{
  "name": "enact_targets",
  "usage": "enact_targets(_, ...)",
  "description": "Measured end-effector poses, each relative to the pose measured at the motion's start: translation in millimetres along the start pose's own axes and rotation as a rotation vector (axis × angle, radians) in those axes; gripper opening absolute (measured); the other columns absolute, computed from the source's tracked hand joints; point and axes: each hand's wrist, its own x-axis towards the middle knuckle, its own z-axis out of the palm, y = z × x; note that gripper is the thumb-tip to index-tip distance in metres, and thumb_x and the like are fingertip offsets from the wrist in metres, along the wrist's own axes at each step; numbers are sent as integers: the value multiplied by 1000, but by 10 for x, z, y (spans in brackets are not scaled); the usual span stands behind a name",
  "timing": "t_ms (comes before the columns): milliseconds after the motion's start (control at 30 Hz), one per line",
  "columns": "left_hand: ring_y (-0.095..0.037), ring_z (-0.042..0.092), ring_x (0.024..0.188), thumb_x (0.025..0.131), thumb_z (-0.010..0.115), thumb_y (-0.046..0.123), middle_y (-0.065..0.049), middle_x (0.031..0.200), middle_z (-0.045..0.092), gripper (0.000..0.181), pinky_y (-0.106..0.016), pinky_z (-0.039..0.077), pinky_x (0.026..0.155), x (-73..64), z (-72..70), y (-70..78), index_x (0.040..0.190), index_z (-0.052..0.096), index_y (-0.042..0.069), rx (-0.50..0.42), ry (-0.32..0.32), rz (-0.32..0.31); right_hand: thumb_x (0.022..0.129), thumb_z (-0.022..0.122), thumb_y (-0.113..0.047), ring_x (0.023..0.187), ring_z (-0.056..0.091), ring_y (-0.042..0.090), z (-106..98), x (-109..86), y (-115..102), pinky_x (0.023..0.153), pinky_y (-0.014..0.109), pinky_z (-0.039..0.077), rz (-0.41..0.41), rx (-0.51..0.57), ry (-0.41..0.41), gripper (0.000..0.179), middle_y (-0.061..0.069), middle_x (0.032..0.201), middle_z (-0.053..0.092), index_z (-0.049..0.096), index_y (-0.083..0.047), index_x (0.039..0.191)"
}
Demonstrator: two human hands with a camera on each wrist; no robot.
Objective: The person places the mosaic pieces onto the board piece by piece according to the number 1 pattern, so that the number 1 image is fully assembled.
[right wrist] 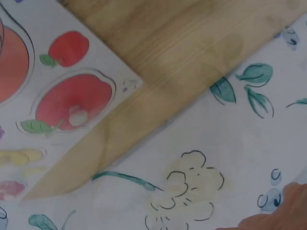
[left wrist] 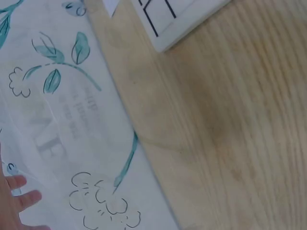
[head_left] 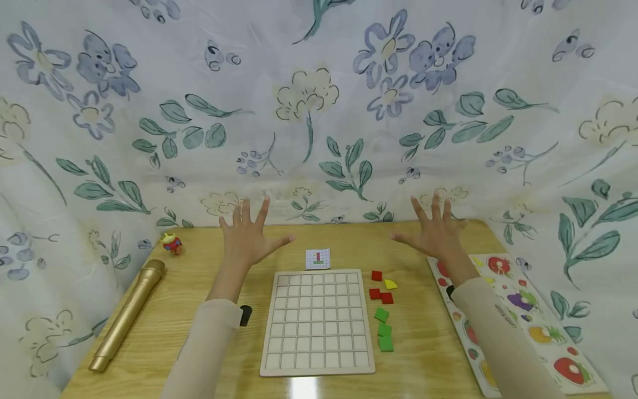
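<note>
Both hands hover in the head view with fingers spread and nothing held. My left hand is above the table left of a small pattern card; a few of its fingers show at the lower left in the left wrist view. My right hand is near the top of the fruit puzzle board. Between the forearms lies a white square grid board. Right of it are red square tiles, a yellow quarter-round tile and green square tiles.
A gold tube lies along the table's left side. A small toy figure stands at the back left corner. Floral cloth hangs behind and at both sides of the wooden table.
</note>
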Motion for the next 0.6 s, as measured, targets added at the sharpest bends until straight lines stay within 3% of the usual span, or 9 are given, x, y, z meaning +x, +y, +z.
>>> enact_targets(133,-49,39,129,71,46,92,-25,150,32,115,-70,31,97,-95,48,-33,161,6,32,-8,10,44,77,54,-83,142,12,59,59,-105,3,91,86,18,-9,15,46,113,35,158,8,6,-24,161)
enact_targets(233,-47,40,125,71,52,89,-24,145,37,114,-64,32,95,-182,93,-85,161,10,31,-60,-17,75,76,56,-82,134,26,59,123,-176,9,91,81,29,-17,11,79,114,37,150,23,10,-22,161)
enact_targets(367,-45,38,128,71,61,83,-24,143,38,114,-64,27,99,-299,172,-165,160,16,29,-135,-52,99,76,57,-83,131,28,56,202,-255,22,87,76,35,-22,17,74,115,37,144,31,11,-20,161)
enact_targets(600,-45,41,124,68,65,82,-24,141,41,117,-65,30,99,-464,272,-257,160,18,27,-145,-75,102,78,55,-82,129,28,55,308,-338,66,85,74,37,-19,57,22,113,37,140,32,16,-13,160)
